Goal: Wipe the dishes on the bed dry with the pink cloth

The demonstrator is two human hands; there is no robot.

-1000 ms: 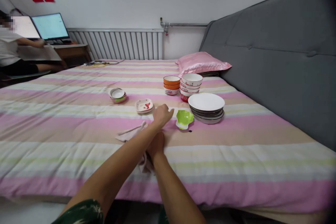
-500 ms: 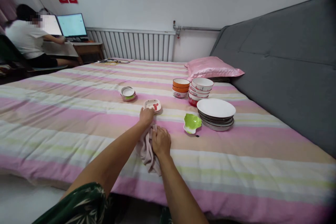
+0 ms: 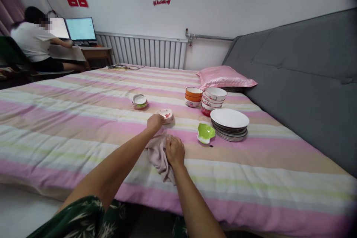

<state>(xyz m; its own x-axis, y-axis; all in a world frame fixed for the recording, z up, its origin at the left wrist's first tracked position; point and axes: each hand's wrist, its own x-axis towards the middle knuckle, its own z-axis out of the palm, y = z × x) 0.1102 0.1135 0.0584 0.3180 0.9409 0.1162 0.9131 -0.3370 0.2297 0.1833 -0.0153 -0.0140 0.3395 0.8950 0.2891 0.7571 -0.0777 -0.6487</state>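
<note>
My left hand (image 3: 155,122) has its fingers closed on the near left edge of a small white dish (image 3: 166,115) with a red figure inside. That dish is tilted slightly, and a second one may be under it; I cannot tell. My right hand (image 3: 175,151) is closed around a crumpled pale pink cloth (image 3: 159,156) resting on the bed. To the right of my right hand lies a leaf-shaped green and white dish (image 3: 206,133). Beyond my left hand sits a low stack of small saucers (image 3: 139,102).
On the striped bedspread (image 3: 251,171) stand a stack of plates (image 3: 230,118), orange bowls (image 3: 193,93) and white bowls (image 3: 215,94). A pink pillow (image 3: 225,77) lies by the grey headboard (image 3: 292,55). A person (image 3: 35,44) sits at a desk with two monitors (image 3: 80,29).
My left hand has tilted the small dish up a little. My right hand stays at the cloth. The camera view has shifted slightly upward.
</note>
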